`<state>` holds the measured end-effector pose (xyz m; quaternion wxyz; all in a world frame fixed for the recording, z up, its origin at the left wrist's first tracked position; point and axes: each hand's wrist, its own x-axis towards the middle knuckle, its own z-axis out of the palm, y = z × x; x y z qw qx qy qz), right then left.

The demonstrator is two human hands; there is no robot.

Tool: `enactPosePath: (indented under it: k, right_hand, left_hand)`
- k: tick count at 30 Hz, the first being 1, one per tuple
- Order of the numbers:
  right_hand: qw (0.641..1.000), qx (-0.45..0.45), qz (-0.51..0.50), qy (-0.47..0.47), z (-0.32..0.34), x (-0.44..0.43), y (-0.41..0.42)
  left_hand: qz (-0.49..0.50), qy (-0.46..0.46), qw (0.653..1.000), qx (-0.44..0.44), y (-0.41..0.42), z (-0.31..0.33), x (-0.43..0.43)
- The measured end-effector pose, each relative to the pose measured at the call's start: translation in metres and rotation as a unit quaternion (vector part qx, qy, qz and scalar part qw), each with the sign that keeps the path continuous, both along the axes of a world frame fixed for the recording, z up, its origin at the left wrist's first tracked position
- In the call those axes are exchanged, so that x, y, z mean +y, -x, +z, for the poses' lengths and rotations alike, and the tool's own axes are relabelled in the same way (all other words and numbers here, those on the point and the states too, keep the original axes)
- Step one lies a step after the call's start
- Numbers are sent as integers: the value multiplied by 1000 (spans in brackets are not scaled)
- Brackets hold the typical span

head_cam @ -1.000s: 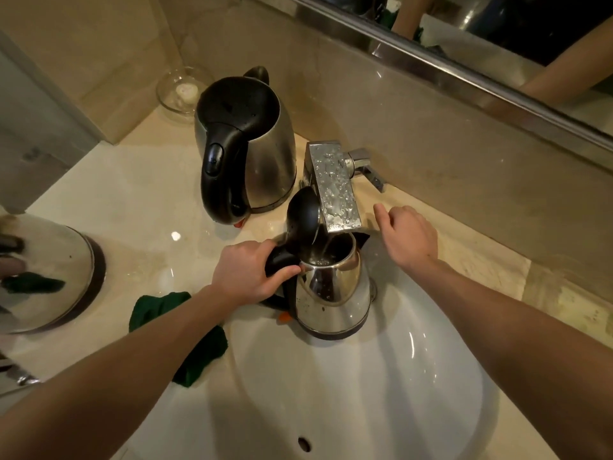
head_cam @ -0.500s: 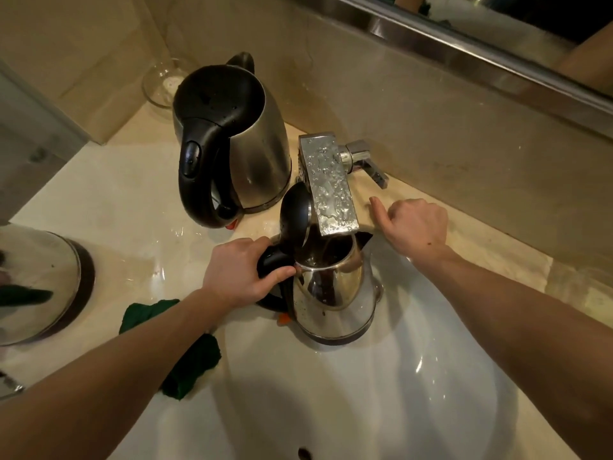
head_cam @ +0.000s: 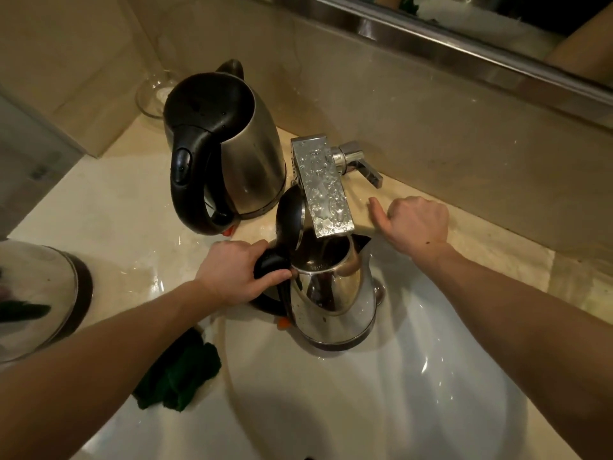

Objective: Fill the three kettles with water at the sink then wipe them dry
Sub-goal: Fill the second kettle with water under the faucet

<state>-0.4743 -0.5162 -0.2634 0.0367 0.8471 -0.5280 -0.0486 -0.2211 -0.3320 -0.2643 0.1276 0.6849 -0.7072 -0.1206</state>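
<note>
A small steel kettle (head_cam: 335,303) with its black lid tipped open stands in the white sink (head_cam: 414,393), directly under the flat chrome spout (head_cam: 323,185). My left hand (head_cam: 237,272) grips its black handle. My right hand (head_cam: 414,222) rests on the counter to the right of the spout, fingers curled and thumb out, holding nothing. A larger steel kettle (head_cam: 229,151) with a black lid and handle stands on the counter behind. Part of a third steel kettle (head_cam: 36,297) shows at the left edge. A dark green cloth (head_cam: 180,376) lies by the sink's left rim.
The faucet lever (head_cam: 360,162) sticks out right of the spout, near the wall. A glass dish (head_cam: 152,96) sits in the back left corner. A mirror with a metal frame (head_cam: 464,44) runs along the wall. The marble counter (head_cam: 109,207) looks wet.
The view has shifted slightly and closer. My right hand has stayed near the spout on the counter; my left hand keeps its grip on the kettle handle.
</note>
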Motion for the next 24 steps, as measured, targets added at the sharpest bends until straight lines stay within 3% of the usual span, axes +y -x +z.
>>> enactPosePath:
  k: [8,24]
  right_hand:
    - [999,17,39,0,0,-2,1]
    - [999,10,20,48,-7,-1,0]
  left_hand:
    - [8,25,999,-41,4,-3,1]
    - [22,31,998,-52,3,-8,1]
